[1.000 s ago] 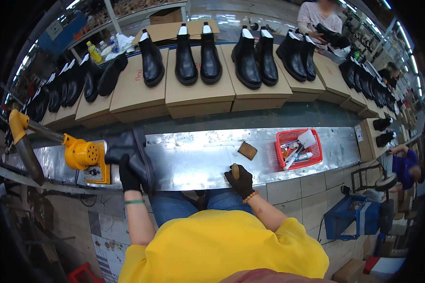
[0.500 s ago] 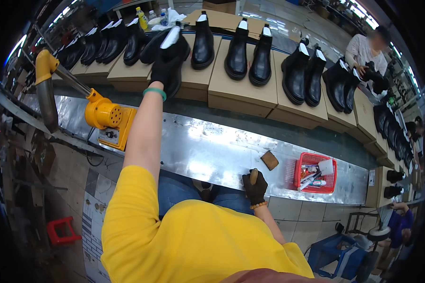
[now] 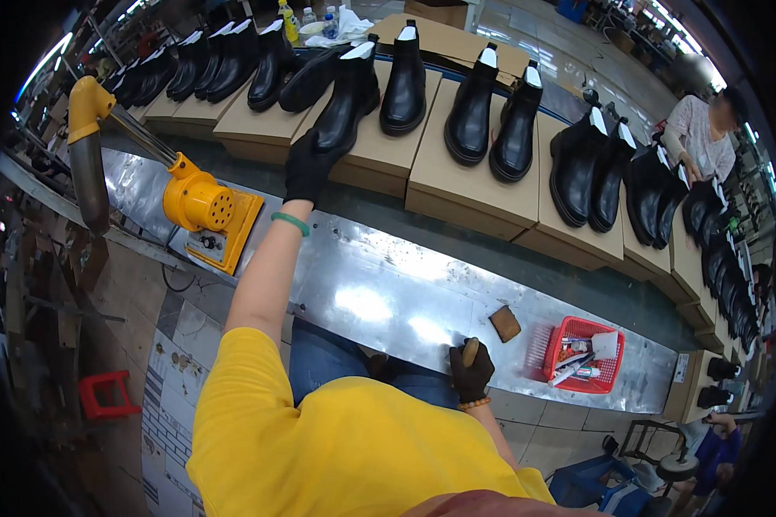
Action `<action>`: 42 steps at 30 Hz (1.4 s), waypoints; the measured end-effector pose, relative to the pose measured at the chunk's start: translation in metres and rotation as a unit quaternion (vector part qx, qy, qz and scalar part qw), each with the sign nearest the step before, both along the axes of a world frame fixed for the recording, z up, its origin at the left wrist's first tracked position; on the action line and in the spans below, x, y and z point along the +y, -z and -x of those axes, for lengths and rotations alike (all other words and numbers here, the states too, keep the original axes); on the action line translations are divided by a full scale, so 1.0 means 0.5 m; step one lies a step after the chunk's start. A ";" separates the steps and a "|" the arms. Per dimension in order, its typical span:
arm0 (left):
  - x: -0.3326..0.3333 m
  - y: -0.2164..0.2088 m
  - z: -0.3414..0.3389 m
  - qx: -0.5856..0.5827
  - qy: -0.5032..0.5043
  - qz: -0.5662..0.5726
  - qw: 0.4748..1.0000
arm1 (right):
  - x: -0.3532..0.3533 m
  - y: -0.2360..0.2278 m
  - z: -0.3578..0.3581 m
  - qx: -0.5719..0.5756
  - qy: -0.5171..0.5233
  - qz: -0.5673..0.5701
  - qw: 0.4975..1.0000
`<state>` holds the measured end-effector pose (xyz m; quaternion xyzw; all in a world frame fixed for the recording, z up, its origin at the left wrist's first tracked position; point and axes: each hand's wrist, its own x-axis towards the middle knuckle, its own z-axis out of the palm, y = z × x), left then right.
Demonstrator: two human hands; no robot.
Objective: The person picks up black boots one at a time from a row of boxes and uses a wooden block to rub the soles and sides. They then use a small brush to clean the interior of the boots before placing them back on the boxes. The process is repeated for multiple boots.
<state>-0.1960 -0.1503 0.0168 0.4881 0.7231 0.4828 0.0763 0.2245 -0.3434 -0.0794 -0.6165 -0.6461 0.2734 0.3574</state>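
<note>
My left hand (image 3: 309, 165), in a black glove, is at the toe of a black ankle boot (image 3: 347, 105) and grips it; some fingers blend with the dark leather. White paper shows in the boot's top. Beside that boot another black boot (image 3: 312, 79) lies tilted, and an upright one (image 3: 403, 86) stands to its right. Low by the metal bench edge, my right hand (image 3: 471, 376), also gloved, is closed around a tan wooden handle (image 3: 470, 351). Whatever the handle belongs to is hidden in the fist.
Cardboard boxes (image 3: 483, 195) carry a row of boots behind the metal bench (image 3: 362, 276). On the bench are a yellow blower machine (image 3: 200, 205), a brown pad (image 3: 505, 324) and a red basket (image 3: 616, 366) of small items. A person (image 3: 700, 129) works at the far right.
My left hand has moved from high on the boot down to its toe, nearer to me. The view has shifted a little. My right hand keeps the handle.
</note>
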 end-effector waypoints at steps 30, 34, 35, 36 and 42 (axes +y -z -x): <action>0.270 0.056 0.325 0.106 -0.045 0.077 0.990 | 0.006 0.021 0.004 -0.048 0.017 0.019 0.999; 0.224 0.006 0.279 0.074 -0.081 0.086 0.990 | 0.010 0.006 0.009 -0.052 0.014 0.022 0.998; 0.206 -0.005 0.275 0.051 -0.070 0.066 0.994 | 0.011 0.010 0.007 -0.053 0.011 0.020 0.998; 0.179 -0.020 0.275 0.030 -0.062 0.046 0.997 | 0.010 0.014 0.007 -0.051 0.006 0.018 0.999; -0.023 -0.115 0.226 -0.135 -0.071 -0.083 0.985 | 0.008 0.023 0.012 -0.028 0.007 0.015 0.999</action>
